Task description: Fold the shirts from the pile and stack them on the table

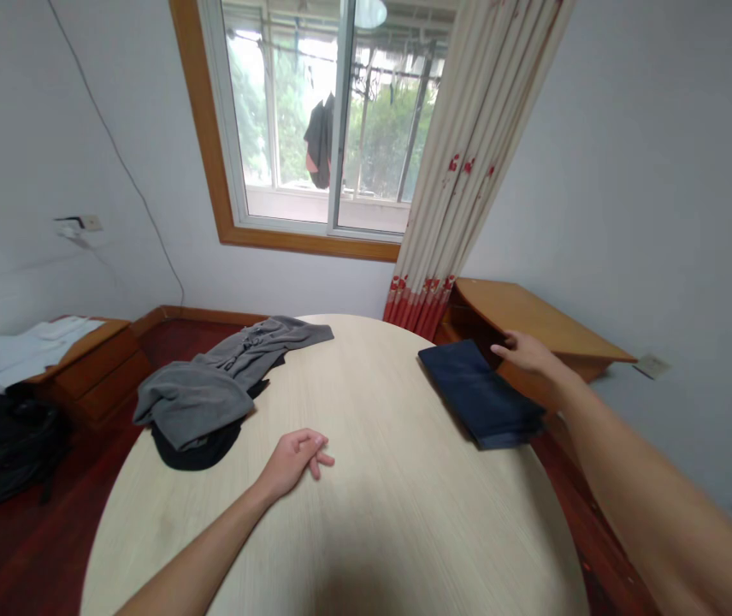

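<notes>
Over the light round table, my left hand is near the middle with its fingers loosely bent and a little apart, holding nothing. A dark navy piece of clothing, folded into a flat rectangle, lies at the table's right edge; its exact kind cannot be told. Just past its far right side is my right hand, thumb stretched out and apart from the fingers, with no cloth visible in it. On the left side of the table, a rumpled grey garment with a drawcord lies over black clothing.
Behind the table on the right stands a wooden desk beside a long curtain. A wooden cabinet bearing white papers is at the left, with a black backpack in front. A window is straight ahead.
</notes>
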Action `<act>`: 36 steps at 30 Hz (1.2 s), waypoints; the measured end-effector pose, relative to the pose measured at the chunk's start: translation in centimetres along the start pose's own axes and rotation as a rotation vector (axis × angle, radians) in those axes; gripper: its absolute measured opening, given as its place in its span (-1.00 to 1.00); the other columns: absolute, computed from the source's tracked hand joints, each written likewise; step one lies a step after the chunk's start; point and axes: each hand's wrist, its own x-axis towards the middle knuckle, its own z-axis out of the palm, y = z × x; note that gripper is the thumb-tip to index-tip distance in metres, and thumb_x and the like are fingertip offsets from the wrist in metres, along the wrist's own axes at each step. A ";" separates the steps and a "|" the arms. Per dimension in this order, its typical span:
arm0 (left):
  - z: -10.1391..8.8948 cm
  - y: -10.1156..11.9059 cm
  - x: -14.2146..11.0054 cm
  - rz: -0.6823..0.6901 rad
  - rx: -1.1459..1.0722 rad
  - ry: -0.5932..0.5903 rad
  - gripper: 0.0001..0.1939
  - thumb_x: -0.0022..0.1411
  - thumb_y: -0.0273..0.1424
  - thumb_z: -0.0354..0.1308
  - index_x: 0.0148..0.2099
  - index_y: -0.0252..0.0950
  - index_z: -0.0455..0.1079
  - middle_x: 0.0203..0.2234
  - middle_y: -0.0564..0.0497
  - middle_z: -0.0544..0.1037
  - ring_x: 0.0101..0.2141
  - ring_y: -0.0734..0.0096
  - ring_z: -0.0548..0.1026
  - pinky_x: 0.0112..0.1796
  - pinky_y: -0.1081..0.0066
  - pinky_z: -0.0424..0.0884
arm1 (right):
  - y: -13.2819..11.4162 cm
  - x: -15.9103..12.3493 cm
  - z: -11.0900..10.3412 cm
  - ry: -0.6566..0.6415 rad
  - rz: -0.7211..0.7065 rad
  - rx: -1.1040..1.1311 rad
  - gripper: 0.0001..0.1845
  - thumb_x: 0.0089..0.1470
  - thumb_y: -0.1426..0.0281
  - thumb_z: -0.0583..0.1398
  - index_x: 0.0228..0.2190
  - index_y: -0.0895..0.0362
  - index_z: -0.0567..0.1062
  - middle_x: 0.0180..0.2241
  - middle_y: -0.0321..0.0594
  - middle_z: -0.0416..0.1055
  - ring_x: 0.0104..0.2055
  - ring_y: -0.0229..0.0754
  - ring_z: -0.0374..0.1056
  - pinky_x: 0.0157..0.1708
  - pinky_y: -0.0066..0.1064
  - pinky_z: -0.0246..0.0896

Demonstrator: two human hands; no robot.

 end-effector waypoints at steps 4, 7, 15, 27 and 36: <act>-0.6 0.9 -0.2 -0.052 0.032 -0.231 -0.39 0.16 0.16 0.19 -0.16 -0.34 0.49 -0.67 -0.05 0.55 -0.35 0.10 0.65 -0.27 0.31 0.41 | -1.1 -4.7 6.0 -0.309 -0.062 -0.478 -0.45 0.12 0.16 0.23 0.05 0.22 0.50 0.16 0.18 0.38 0.23 0.21 0.28 0.24 0.03 0.12; -1.4 3.1 -0.8 -0.065 0.068 -0.619 -0.29 0.16 0.19 0.17 0.06 -0.32 0.49 -0.41 -0.19 0.67 -0.02 0.06 0.58 0.04 0.18 0.32 | -2.5 -8.9 8.9 -0.404 -0.185 -0.641 -0.36 0.14 0.12 0.18 0.19 0.12 0.39 0.30 0.03 0.22 0.35 0.16 0.09 0.33 0.06 -0.10; -3.3 4.6 -1.4 0.039 0.257 -0.869 -0.09 0.08 0.33 0.04 0.24 -0.20 0.41 0.07 -0.27 0.55 0.18 0.07 0.42 0.30 0.13 -0.18 | 0.7 -11.3 7.3 -0.458 0.059 -0.868 -0.19 0.27 -0.05 -0.07 0.37 0.14 0.08 0.42 0.01 -0.07 0.44 0.18 -0.15 0.32 0.20 -0.20; -2.7 0.5 -0.3 0.056 -0.039 -0.379 -0.31 0.12 0.13 0.25 -0.01 -0.40 0.47 -0.27 -0.29 0.65 -0.29 0.12 0.65 -0.12 0.19 0.42 | 5.2 -10.1 6.0 -0.367 0.286 -0.724 -0.15 0.28 -0.12 -0.25 0.36 0.11 0.13 0.43 -0.01 -0.10 0.43 0.25 -0.15 0.28 0.34 -0.22; -2.4 0.6 -0.3 0.038 -0.030 -0.327 -0.34 0.11 0.12 0.28 -0.06 -0.40 0.48 -0.31 -0.22 0.65 -0.34 0.15 0.65 -0.19 0.24 0.43 | 2.1 -11.2 4.9 -0.247 0.279 -0.569 -0.31 0.34 0.05 -0.11 0.26 0.21 0.32 0.36 0.20 0.04 0.41 0.30 -0.08 0.26 0.35 -0.25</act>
